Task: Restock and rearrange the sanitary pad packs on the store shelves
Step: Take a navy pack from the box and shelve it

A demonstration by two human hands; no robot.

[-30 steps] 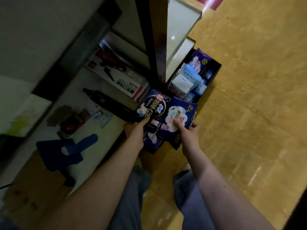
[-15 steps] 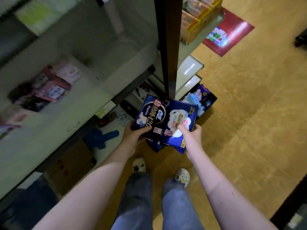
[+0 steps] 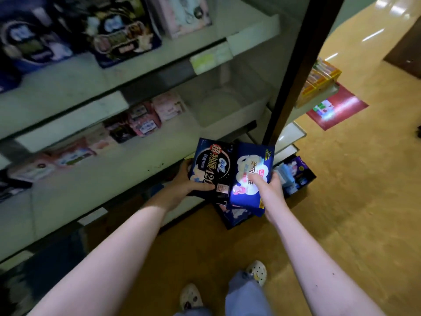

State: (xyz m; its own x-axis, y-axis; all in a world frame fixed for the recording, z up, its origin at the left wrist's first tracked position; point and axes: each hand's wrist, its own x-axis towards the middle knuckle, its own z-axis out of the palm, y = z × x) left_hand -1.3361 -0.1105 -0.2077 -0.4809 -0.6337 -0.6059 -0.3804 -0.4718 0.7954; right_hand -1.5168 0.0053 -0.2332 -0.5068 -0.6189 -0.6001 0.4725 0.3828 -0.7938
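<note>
Packs (image 3: 230, 176) before shelves (image 3: 141, 142); box (image 3: 296, 176) right.

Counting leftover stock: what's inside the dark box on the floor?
The dark box shows light blue packs and a purple pack; the blue pack in the right hand covers the rest.

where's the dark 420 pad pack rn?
Head view, centre: the dark 420 pad pack is gripped by the left hand, beside the blue pack in the right hand.
</note>
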